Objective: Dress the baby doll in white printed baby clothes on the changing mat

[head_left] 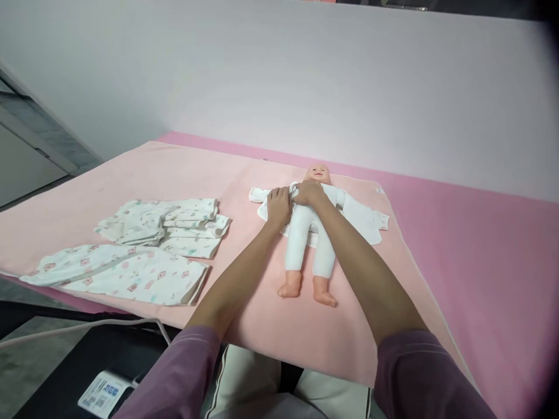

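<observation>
Has left hand (279, 206) and right hand (308, 192) close together at doll (300, 233) and white shirt (364, 218) (cannot tell if gripping), apart from patterned clothes (135, 262).

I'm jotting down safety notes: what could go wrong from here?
The white shirt spread partly beneath the doll could bunch or twist if the left hand and right hand pull at it. The nearer patterned garment lies along the near edge of the pink mat, so it might slide off if the left forearm brushes it.
</observation>
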Demonstrator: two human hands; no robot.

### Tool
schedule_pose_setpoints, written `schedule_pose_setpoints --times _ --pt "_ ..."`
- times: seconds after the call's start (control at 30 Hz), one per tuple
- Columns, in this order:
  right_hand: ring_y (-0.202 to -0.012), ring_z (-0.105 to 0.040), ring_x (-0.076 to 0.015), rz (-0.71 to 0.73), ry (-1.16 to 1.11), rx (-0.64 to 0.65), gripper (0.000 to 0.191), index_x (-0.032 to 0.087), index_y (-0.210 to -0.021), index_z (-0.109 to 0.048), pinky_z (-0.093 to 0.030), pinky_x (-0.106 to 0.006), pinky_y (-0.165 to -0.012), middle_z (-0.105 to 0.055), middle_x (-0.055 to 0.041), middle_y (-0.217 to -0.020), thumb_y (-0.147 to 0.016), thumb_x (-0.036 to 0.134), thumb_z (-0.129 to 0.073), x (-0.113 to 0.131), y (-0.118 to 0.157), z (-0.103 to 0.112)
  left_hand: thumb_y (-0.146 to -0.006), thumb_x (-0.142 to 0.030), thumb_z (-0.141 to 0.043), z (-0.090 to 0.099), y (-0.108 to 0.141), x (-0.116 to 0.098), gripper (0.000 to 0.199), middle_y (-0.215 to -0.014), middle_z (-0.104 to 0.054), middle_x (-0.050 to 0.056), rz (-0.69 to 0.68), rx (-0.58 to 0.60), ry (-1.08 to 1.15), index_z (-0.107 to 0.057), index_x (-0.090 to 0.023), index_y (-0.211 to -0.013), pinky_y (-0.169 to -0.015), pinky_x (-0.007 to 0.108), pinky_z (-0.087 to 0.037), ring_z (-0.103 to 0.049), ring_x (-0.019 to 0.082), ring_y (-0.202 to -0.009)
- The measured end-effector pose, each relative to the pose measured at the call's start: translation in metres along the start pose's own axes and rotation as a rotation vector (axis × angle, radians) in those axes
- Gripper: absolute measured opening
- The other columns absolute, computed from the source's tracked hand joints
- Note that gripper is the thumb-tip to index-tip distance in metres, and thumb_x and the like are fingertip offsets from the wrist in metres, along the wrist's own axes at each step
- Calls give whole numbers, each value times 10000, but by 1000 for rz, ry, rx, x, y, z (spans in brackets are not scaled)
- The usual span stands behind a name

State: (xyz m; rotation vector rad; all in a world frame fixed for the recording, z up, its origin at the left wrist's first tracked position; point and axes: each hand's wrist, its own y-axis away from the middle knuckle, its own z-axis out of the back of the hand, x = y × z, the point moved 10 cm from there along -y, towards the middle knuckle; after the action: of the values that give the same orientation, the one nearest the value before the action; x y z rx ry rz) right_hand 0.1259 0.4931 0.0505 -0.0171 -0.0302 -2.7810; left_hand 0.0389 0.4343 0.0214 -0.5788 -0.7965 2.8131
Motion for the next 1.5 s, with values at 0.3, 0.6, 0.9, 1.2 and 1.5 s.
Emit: schedule_pose_setpoints --times 0.3,0.6,0.9,1.2,1.5 --pt "-1177 -622 -385 -9 -226 -301 520 146 -1167 -727 -445 -502 -1064 -739 -192 -1207 -712 389 -786 -24 3 7 -1038 -182 -369 3 -1 11 303 -1231 -700 156 114 21 58 -598 -185 -1236 -1084 454 -420 -596 322 -1239" --pt "-1197 -628 -305 -156 -876 -539 457 197 -1140 -663 -484 -463 -1090 -708 -93 -1286 -704 333 -670 -130 51 25 -1045 -223 -348 -4 2 33 288 -1123 -729 177 299 95 132 -617 -201 -1145 -999 490 -486 -663 350 -1178" --pt "-1339 -574 -289 57 -772 -394 450 221 -1305 -660 -406 -473 -1196 -664 -97 -1431 -919 452 -642 -103 66 28 -1055 -208 -243 21 9 55 504 -1549 -560 130 508 -256 551 -415 -195 -1528 -1184 400 -453 -540 186 -1442" --pt "-1257 -565 -338 -123 -350 -553 431 176 -1381 -612 -413 -497 -1108 -674 -171 -1330 -1020 307 -416 -153 132 -16 -1066 -317 -413 78 -15 -41 409 -1520 -561 136 106 -248 362 -486 -205 -1453 -1227 448 -362 -496 254 -1429" --pt "-1275 -552 -359 -153 -319 -574 523 179 -1423 -589 -355 -485 -1098 -674 -181 -1357 -917 305 -549 -161 147 -26 -820 -249 -738 -57 -38 -207 423 -1323 -704 216 -430 492 -154 -720 -116 -1221 -1112 467 -392 -584 353 -1296"
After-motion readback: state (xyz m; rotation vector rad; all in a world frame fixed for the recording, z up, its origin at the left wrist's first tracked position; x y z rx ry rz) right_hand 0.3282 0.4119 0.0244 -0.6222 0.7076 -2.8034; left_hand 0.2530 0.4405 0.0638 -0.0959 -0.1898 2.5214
